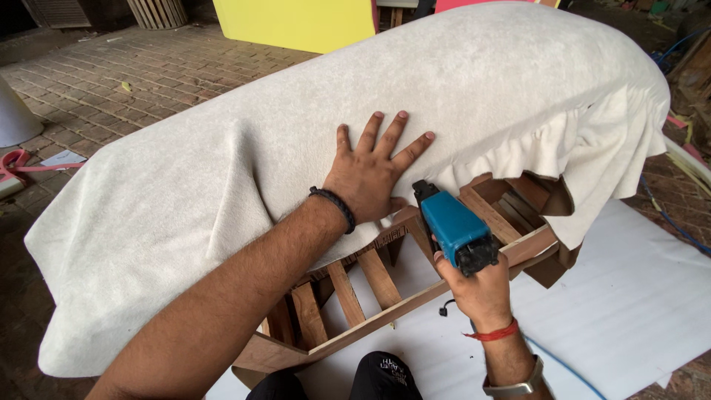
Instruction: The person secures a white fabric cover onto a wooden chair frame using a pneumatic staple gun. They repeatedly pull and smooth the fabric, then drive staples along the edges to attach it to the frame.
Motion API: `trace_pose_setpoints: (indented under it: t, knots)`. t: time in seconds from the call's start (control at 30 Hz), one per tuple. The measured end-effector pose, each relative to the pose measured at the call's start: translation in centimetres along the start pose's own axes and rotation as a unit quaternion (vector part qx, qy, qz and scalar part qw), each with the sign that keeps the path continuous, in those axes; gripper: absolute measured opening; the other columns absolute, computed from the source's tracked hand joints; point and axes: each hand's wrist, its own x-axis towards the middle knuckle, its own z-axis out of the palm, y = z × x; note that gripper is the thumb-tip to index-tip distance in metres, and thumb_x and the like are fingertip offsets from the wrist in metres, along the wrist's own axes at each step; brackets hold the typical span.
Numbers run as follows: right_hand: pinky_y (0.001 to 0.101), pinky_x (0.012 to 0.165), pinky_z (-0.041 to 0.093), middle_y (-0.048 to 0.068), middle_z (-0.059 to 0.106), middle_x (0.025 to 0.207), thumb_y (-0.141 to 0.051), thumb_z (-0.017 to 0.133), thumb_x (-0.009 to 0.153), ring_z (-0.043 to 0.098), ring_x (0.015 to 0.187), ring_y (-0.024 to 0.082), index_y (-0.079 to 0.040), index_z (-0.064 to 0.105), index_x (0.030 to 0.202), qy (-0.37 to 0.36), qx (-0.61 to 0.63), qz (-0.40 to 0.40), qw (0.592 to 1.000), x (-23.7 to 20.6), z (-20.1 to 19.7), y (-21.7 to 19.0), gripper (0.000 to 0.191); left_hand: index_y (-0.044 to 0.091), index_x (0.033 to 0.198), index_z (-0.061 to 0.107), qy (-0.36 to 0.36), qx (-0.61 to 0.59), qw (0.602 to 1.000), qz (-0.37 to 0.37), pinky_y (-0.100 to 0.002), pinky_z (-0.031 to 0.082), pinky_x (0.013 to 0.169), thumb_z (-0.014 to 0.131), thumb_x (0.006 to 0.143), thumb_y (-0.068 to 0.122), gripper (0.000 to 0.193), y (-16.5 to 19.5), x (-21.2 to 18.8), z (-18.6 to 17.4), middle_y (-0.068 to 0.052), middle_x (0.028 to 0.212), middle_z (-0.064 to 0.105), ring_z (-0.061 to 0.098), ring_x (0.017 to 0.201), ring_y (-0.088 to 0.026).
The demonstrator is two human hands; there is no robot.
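White fleecy fabric [222, 185] is lying draped over a wooden furniture frame [370, 289], covering its rounded top and hanging down on the near side, with a gathered, ruffled edge at the right end. The left hand [370, 174] is pressing flat on the fabric just above the frame's lower edge, its fingers [392, 137] released and spread wide, gripping nothing. A dark braided band is sitting around that wrist. The right hand [478, 289] is holding a teal and black staple gun [452, 226], fingers clenched around its handle, with the tool's nose pointing up at the spot where the fabric edge is meeting the wooden rail, right beside the left thumb. A red thread and a metal watch are sitting on the right wrist. Slats of the frame are showing below the fabric. The frame is resting on a white sheet [637, 296] spread over a brick floor [111, 74], and a yellow panel [296, 22] is standing behind.
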Motion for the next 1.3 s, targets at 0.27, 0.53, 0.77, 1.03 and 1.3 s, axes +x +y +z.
trace_pose_setpoints:
  t: [0.27,0.53,0.77,1.03,1.3]
  knots:
    - [0.0292,0.054,0.054,0.001,0.067,0.066,-0.026,0.077,0.083,0.065,0.06,0.011,-0.009,0.066,0.077,-0.04,-0.037,0.005,0.998,-1.0,0.7,0.3,0.021,0.041,0.159,-0.002,-0.006,0.008,1.0,0.006,-0.078,0.017,0.113,0.075,0.074,0.076,0.12,0.0,-0.1,0.2,-0.013,0.169,-0.002,0.006,0.154,-0.043]
    - [0.0289,0.051,0.055,0.0,0.067,0.06,-0.03,0.077,0.083,0.066,0.052,0.011,-0.01,0.067,0.074,-0.056,-0.083,0.004,0.995,-1.8,2.0,1.7,0.024,0.038,0.16,-0.006,-0.017,0.024,1.0,0.006,-0.077,0.016,0.114,0.081,0.068,0.073,0.131,0.1,-0.3,0.0,-0.012,0.17,-0.005,0.003,0.154,-0.043]
    - [0.0349,0.064,0.06,0.012,0.074,0.085,-0.03,0.083,0.084,0.073,0.073,0.022,-0.006,0.071,0.102,0.091,-0.274,-0.198,0.937,5.3,-2.8,-5.5,0.032,0.037,0.16,-0.007,-0.031,0.001,1.0,0.005,-0.073,0.011,0.117,0.083,0.065,0.071,0.136,-0.1,-0.4,-0.8,-0.01,0.17,-0.008,0.0,0.155,-0.04]
    - [0.0462,0.085,0.055,0.013,0.072,0.099,-0.068,0.082,0.069,0.069,0.096,0.032,-0.016,0.077,0.123,-0.081,-0.552,-0.28,0.781,27.5,0.0,-8.5,0.074,0.017,0.162,0.012,0.069,-0.104,0.992,0.026,-0.056,0.008,0.124,0.04,0.093,0.077,0.095,-3.3,-0.5,1.5,-0.011,0.17,0.01,0.009,0.156,-0.032]
    - [0.0373,0.068,0.04,0.007,0.062,0.079,-0.025,0.068,0.103,0.056,0.075,0.021,-0.003,0.068,0.087,0.152,-0.044,-0.149,0.976,14.9,3.1,-6.1,0.027,0.015,0.161,0.021,0.133,-0.16,0.976,-0.068,-0.05,0.011,0.125,0.025,0.105,0.055,0.069,-6.3,-1.5,5.2,-0.009,0.168,0.019,0.018,0.155,-0.028]
